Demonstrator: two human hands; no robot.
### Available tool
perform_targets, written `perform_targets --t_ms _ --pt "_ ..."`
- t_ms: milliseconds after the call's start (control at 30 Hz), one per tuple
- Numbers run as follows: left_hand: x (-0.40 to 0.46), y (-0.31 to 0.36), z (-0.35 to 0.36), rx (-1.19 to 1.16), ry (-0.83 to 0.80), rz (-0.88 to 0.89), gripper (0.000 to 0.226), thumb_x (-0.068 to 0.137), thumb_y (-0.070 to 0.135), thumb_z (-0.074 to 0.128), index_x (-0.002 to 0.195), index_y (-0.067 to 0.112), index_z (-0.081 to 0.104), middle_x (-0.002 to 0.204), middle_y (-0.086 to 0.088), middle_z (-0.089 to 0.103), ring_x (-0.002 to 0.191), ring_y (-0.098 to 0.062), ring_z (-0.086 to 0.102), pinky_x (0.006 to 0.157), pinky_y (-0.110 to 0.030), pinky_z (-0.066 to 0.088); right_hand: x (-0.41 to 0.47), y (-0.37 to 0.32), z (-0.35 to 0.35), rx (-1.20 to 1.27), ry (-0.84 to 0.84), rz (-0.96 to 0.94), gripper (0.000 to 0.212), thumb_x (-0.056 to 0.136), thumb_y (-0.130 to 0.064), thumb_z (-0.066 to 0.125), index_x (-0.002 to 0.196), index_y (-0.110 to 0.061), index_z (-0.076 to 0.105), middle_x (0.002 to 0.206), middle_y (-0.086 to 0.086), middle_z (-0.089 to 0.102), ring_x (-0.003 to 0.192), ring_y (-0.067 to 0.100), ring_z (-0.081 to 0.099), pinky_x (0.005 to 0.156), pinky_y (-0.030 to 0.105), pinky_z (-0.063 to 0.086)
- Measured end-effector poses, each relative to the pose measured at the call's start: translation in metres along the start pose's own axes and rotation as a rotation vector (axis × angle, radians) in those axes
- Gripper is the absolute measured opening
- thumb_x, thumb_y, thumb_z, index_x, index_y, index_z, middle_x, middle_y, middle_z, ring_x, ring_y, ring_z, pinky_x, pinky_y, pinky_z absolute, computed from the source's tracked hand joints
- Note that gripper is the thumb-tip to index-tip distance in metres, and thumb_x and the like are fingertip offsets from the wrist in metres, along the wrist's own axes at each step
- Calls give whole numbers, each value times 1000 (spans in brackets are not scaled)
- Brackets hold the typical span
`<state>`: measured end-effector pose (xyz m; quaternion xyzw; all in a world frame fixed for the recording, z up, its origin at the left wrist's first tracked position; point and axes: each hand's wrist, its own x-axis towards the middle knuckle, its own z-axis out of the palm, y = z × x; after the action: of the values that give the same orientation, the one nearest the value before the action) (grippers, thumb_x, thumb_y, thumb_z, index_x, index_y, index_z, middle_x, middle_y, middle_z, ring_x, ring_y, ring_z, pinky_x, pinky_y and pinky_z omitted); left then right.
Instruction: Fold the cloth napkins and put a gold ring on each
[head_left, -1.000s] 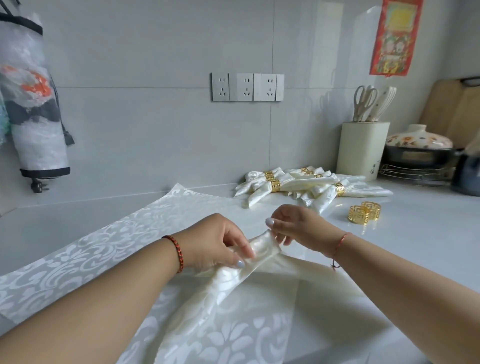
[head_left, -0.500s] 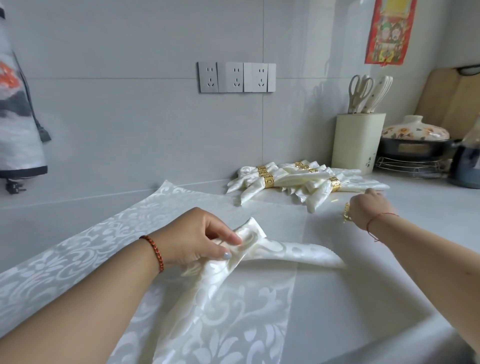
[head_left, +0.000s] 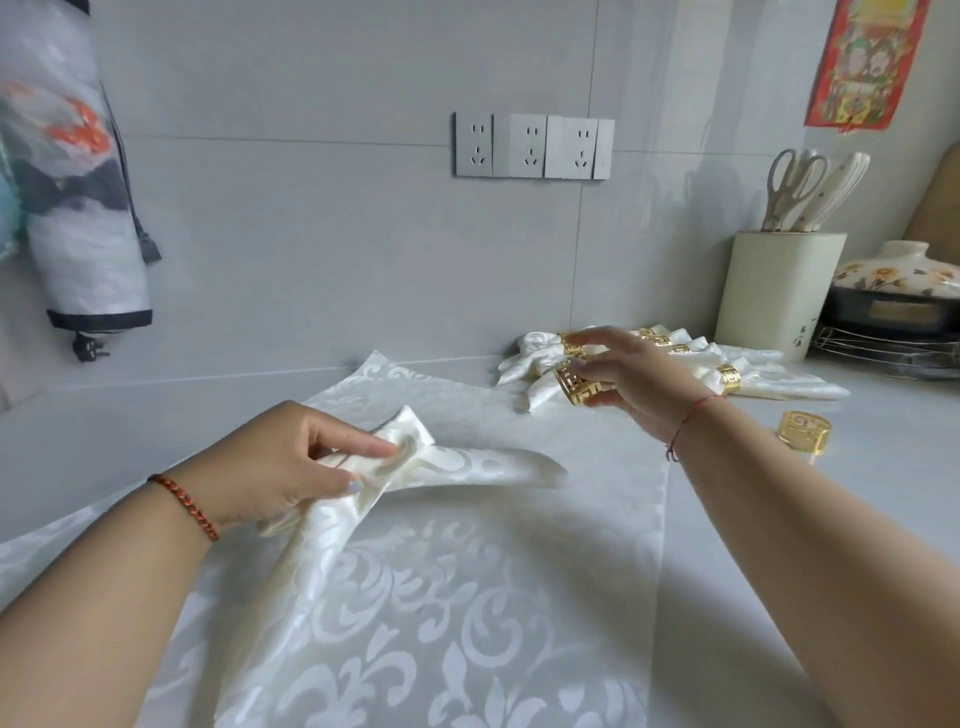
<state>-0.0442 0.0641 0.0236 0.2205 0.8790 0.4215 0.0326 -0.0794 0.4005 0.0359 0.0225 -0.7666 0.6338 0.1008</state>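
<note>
two hands: left (head_left: 283, 462) pinches napkin (head_left: 415, 462), right (head_left: 631, 382) lifts ring (head_left: 579, 387).

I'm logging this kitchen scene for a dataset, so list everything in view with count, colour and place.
folded damask napkin: 1, cream, centre, pinched at its fold
patterned cloth: 1, white, spread on the counter
ringed napkins: a pile, cream, back right
loose gold ring: 1, right of the cloth
held gold ring: 1, in the right hand
wall sockets: 1 row, white
utensil holder: 1, cream, holding scissors
floral lidded pot: 1, far right
left hand: holds the napkin
right hand: holds a ring
</note>
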Motion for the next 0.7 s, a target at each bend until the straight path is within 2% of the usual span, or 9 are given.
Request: perform_targets --t_ms 33,100,167,300,367,433,500,600,700 --pt "-2 -3 -3 -26 3 -8 38 60 23 72 90 46 76 110 3 73 115 -28 61 98 -35 45 -1 2 5 96 -47 -11 21 89 -1 59 102 -16 67 95 10 62 82 19 58 69 30 50" --pt "-4 -6 -9 -81 16 -20 38 60 21 73 91 42 77 110 5 73 113 -28 62 87 -26 47 -6 8 9 257 -126 -5 23 90 4 54 99 -13 68 91 9 62 80 20 59 71 31 50" --pt "-4 -7 -15 -103 34 -17 37 60 19 73 91 40 78 110 4 73 105 -23 66 77 -20 45 -12 13 7 264 -188 14 29 86 13 54 100 -10 63 88 11 62 78 21 61 71 32 53" --pt "-6 -9 -21 -151 63 3 37 58 17 73 87 40 78 105 11 74 84 -1 66 65 -8 45 -18 20 -7 105 -196 46 40 76 26 58 95 -9 57 87 13 58 77 22 62 73 30 59" --pt "-7 -11 -23 -162 72 3 38 55 20 76 87 40 78 105 12 73 88 -4 67 70 -11 47 -19 20 -10 -75 -230 34 36 72 21 66 92 -8 57 92 14 59 80 22 62 74 28 57" --pt "-6 -13 -23 -151 72 -4 42 49 30 80 90 39 78 108 10 73 96 -13 65 80 -22 46 -19 21 -11 -280 -263 19 35 66 13 76 88 -9 60 93 12 66 82 21 63 77 30 52" --pt "-6 -12 -23 -161 71 -4 45 46 33 80 91 39 78 109 12 73 97 -11 66 80 -19 47 -19 23 -9 -444 -265 19 37 61 2 84 87 -13 62 93 6 73 87 22 67 83 35 51" --pt "-6 -11 -21 -161 68 -6 42 50 28 80 90 40 78 108 13 73 95 -8 66 75 -15 47 -19 24 -6 -495 -296 20 39 58 -3 87 87 -13 62 91 1 75 93 21 69 90 41 50" --pt "-7 -7 -19 -136 41 -3 40 53 24 78 90 40 78 107 13 73 91 -12 67 71 -16 48 -23 22 1 -482 -343 7 39 61 0 85 88 -10 60 90 0 75 88 16 69 89 40 52"
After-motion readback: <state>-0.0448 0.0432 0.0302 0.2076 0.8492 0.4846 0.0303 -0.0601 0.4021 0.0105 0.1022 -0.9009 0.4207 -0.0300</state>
